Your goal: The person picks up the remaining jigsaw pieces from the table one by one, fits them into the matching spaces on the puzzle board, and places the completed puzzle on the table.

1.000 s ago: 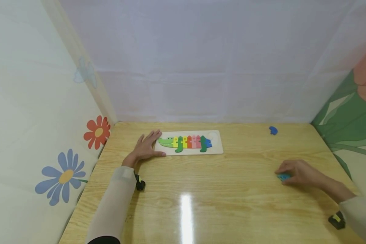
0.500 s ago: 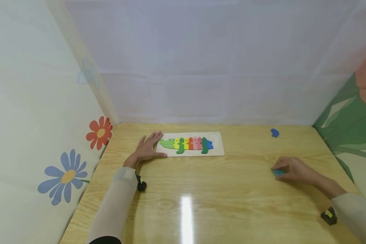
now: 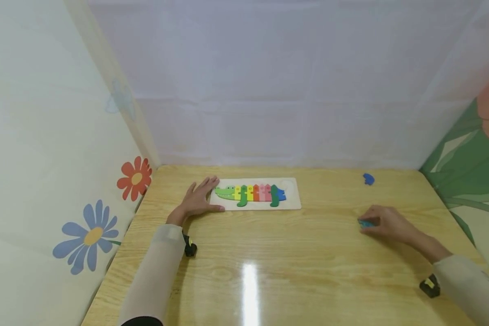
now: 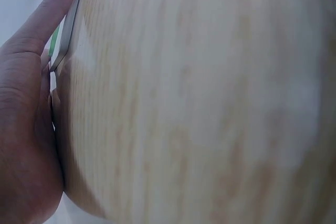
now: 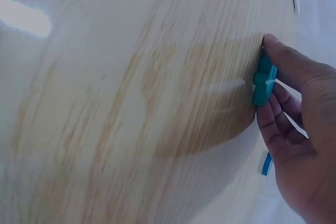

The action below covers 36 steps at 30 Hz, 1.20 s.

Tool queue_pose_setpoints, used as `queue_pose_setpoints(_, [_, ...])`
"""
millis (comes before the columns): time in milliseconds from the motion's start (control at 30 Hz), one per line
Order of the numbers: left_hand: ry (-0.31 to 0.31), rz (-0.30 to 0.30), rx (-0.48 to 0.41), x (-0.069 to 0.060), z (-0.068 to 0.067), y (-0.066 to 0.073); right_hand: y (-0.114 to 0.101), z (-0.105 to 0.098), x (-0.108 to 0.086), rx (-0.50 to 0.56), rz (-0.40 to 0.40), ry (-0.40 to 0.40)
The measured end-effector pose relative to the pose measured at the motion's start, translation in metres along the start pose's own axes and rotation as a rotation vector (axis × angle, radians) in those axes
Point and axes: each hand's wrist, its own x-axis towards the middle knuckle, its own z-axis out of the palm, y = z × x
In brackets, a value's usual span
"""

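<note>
A pale wooden crocodile puzzle board (image 3: 292,202) lies flat near the back of the table. Its light green head points left, followed by yellow, green, red-orange, pink and blue body pieces; bare board shows at the right end. My left hand (image 3: 195,200) rests at the board's left end with fingers spread. The thumb (image 4: 47,17) lies along the near edge, and the other fingers reach the far left corner. Over to the right, my right hand (image 3: 393,224) pinches a teal puzzle piece (image 5: 264,81) between thumb and fingers, close to the table top.
A dark blue curved puzzle piece (image 3: 368,179) lies at the back right, beyond my right hand. The wooden table (image 3: 309,271) meets a white cloth backdrop (image 3: 228,113) behind, with flower-printed panels at both sides.
My right hand has moved left and slightly away from me with the teal piece. My left hand stays at the board's left end. The view has shifted a little.
</note>
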Motion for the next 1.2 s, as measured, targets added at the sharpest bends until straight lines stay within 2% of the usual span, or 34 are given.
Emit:
queue_pose_setpoints(133, [0.000, 0.005, -0.001, 0.000, 0.000, 0.000, -0.004, 0.002, 0.004, -0.023, 0.033, 0.013])
queue_pose_setpoints(333, [0.009, 0.006, -0.004, 0.000, 0.001, 0.000, -0.006, 0.004, 0.007, -0.001, 0.102, -0.006])
queue_pose_setpoints(467, [0.005, 0.004, 0.001, 0.000, 0.000, 0.001, 0.002, 0.002, 0.006, 0.036, 0.023, -0.019])
queue_pose_setpoints(567, [0.000, 0.001, 0.007, 0.000, 0.001, 0.001, 0.009, -0.005, 0.003, 0.098, -0.035, -0.072])
queue_pose_setpoints(700, [-0.002, -0.005, 0.001, -0.001, 0.001, -0.001, 0.013, -0.016, 0.002, 0.149, -0.026, -0.157])
queue_pose_setpoints(800, [-0.003, -0.005, 0.001, -0.001, 0.001, -0.002, 0.013, -0.021, 0.003, 0.143, -0.018, -0.184])
queue_pose_setpoints(900, [-0.008, -0.003, 0.007, 0.000, 0.001, -0.002, 0.014, -0.021, 0.004, 0.137, -0.041, -0.179])
queue_pose_setpoints(1133, [-0.003, -0.002, 0.010, 0.000, 0.002, -0.002, 0.021, -0.016, 0.008, 0.137, -0.223, -0.112])
queue_pose_setpoints(1200, [-0.001, -0.003, 0.009, 0.001, 0.002, -0.002, 0.022, -0.015, 0.010, 0.136, -0.253, -0.103])
